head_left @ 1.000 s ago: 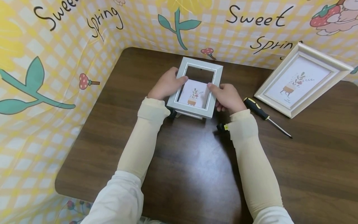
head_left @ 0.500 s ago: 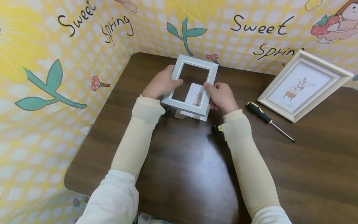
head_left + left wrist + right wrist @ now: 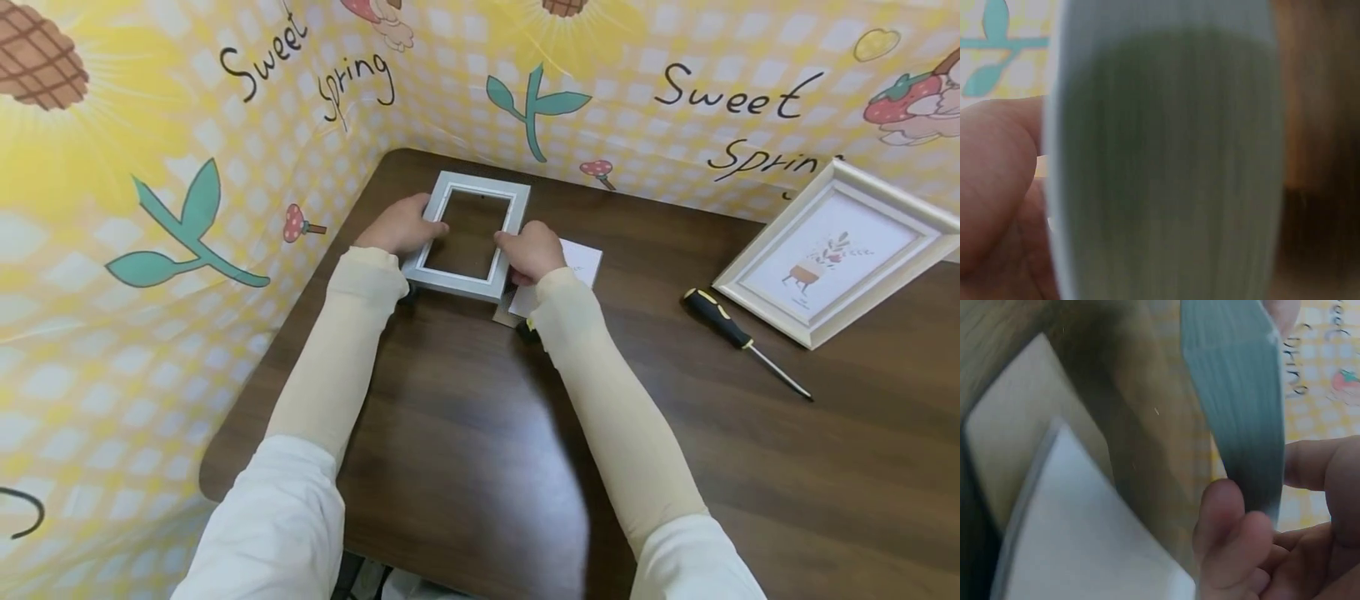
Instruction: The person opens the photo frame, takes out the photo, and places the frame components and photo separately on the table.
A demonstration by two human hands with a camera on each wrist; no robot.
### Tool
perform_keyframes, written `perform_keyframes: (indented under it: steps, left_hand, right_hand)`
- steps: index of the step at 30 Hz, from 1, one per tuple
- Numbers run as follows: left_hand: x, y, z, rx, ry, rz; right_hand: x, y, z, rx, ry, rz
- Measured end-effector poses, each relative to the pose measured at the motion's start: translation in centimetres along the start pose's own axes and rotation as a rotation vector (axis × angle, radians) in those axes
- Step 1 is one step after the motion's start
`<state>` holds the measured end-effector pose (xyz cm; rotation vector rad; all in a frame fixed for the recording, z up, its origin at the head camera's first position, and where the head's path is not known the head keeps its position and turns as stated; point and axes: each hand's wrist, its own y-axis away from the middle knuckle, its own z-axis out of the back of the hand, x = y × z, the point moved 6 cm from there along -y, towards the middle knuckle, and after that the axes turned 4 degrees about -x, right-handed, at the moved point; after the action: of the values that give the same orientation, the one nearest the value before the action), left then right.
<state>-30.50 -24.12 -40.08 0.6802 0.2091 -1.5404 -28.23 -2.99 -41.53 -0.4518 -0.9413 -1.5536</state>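
In the head view, an empty light grey picture frame is held above the table by its two long sides. My left hand grips its left side, thumb on the front. At the opposite side my right hand pinches the frame between thumb and fingers. A white card with a print lies partly under my right hand, over a brown board. The right wrist view shows the frame's edge apart from the white sheet. In the left wrist view the blurred frame side fills most of the picture.
A larger cream frame with a plant print stands tilted at the back right. Beside it lies a black and yellow screwdriver on the dark wooden table. A patterned yellow cloth borders the table's back and left.
Both hands have carried the frame leftward, off the printed card, which now lies to its right. The head camera's view has also shifted.
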Motion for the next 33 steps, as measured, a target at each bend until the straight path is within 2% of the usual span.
perform_keyframes:
  steps: [3,7,13,18,22,26,33]
  left_hand:
    - [1.7,-0.5,0.2,-0.006,-0.025,0.012]
    - [3.2,-0.7,0.2,-0.004,-0.055,0.021]
    - [4.1,-1.2,0.4,-0.004,-0.091,0.026]
    - [5.2,-1.7,0.7,-0.007,-0.086,0.048]
    - [5.2,-1.9,0.4,-0.005,-0.086,0.044]
    - [4.9,-1.9,0.3,0.002,-0.1,0.038]
    - [4.8,-1.7,0.4,0.004,-0.128,0.063]
  right_hand:
    - [0.8,-0.8,-1.6,0.007,0.046,0.018]
    - [1.5,-1.3,-3.1,0.018,0.118,0.053]
    - [2.5,-1.4,-4.2,0.011,0.251,0.079]
    - [3.1,-1.6,-5.1,0.021,0.268,0.05]
    - [2.9,-1.7,-5.3,0.016,0.269,0.042]
    - [2.8,-1.7,-5.3,0.006,0.28,0.074]
    - [2.9,-1.8,-5.5,0.015,0.251,0.107]
